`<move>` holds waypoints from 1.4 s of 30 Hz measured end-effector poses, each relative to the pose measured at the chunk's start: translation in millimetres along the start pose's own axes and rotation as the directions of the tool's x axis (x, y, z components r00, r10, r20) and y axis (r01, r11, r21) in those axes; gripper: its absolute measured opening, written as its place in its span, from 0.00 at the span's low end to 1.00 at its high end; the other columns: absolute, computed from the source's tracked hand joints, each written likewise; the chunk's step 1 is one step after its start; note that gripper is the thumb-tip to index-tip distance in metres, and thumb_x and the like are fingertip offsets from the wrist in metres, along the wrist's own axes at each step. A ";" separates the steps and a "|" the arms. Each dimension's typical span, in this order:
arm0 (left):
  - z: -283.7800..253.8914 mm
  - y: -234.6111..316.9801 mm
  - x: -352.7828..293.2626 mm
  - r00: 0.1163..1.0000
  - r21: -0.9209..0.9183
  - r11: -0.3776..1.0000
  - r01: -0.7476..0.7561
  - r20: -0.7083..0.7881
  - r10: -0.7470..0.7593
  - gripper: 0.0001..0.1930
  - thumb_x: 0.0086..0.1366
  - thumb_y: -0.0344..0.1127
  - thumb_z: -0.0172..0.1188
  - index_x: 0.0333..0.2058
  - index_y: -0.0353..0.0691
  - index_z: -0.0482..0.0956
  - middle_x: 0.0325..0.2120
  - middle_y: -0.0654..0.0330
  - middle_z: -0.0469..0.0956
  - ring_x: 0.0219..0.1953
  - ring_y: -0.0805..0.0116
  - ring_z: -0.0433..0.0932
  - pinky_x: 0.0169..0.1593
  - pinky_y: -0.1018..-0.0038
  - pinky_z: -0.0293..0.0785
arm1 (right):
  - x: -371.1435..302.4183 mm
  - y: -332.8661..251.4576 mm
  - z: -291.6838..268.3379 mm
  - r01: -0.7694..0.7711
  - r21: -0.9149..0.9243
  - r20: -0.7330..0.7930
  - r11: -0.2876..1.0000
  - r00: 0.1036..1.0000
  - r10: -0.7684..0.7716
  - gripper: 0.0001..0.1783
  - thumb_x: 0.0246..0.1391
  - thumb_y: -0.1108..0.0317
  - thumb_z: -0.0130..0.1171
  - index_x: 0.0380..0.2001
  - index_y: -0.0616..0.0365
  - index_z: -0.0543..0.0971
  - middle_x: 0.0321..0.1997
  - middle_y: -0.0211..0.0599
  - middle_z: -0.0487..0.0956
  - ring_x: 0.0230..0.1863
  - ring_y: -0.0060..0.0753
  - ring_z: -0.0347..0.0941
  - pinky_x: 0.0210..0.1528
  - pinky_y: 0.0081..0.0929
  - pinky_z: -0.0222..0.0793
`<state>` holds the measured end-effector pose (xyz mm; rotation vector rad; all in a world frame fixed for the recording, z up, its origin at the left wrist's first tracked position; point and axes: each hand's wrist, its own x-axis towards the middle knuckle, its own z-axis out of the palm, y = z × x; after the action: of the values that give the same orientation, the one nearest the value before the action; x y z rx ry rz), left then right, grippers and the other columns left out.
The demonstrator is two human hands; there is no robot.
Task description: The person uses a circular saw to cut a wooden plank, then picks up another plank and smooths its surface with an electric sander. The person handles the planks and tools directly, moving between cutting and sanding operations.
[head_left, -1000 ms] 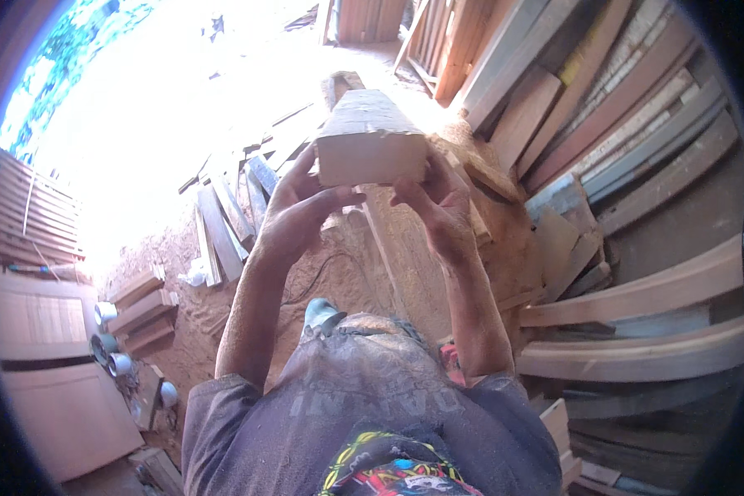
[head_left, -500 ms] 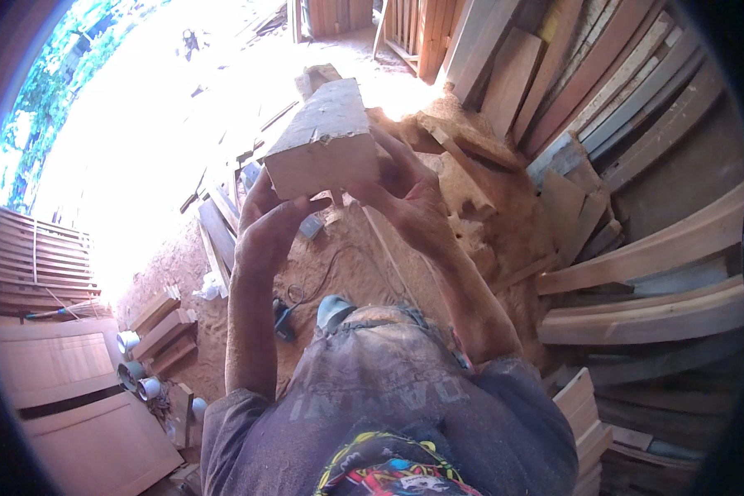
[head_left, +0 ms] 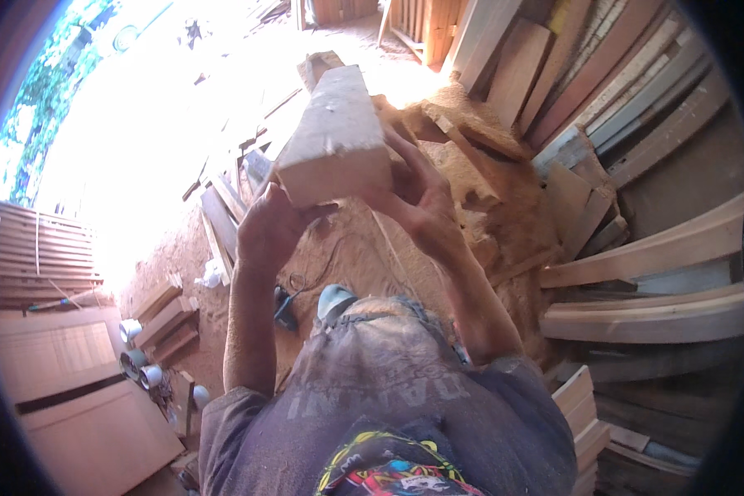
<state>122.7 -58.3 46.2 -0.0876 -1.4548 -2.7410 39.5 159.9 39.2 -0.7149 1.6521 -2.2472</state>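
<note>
One thick wooden beam (head_left: 337,124) was in hand, in front of the person at chest side, its squared near end facing the wearer and its length running away toward the bright yard. Two hands supported it: the left hand (head_left: 266,231) at the near end's lower left corner, the right hand (head_left: 423,211) along its right side. The right fingers lay slightly spread against that side, thumb toward the underside; the left thumb pointed inward below the near end (the other left fingers were largely hidden, so their spacing could not be told). One dark power tool (head_left: 285,308) lay on the sandy ground (head_left: 248,331). To the left were counted three short boards (head_left: 165,321), four round objects (head_left: 150,377) and two flat wooden panels (head_left: 103,438). Two thick curved timbers (head_left: 649,314) stood out at right.
</note>
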 end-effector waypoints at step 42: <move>-145.2 -198.8 -70.7 0.534 -0.127 0.539 0.833 -0.070 -0.843 0.34 0.75 0.48 0.64 0.71 0.37 0.63 0.64 0.51 0.73 0.65 0.59 0.73 0.67 0.63 0.70 | -123.7 183.9 1.3 -0.772 -0.229 -0.307 0.592 0.635 0.709 0.49 0.58 0.57 0.73 0.75 0.64 0.61 0.71 0.54 0.73 0.72 0.47 0.69 0.74 0.41 0.62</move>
<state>176.7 -66.8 -204.0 1.0720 -1.6418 -3.3924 130.5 160.0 -162.9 0.1749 1.9557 -1.4457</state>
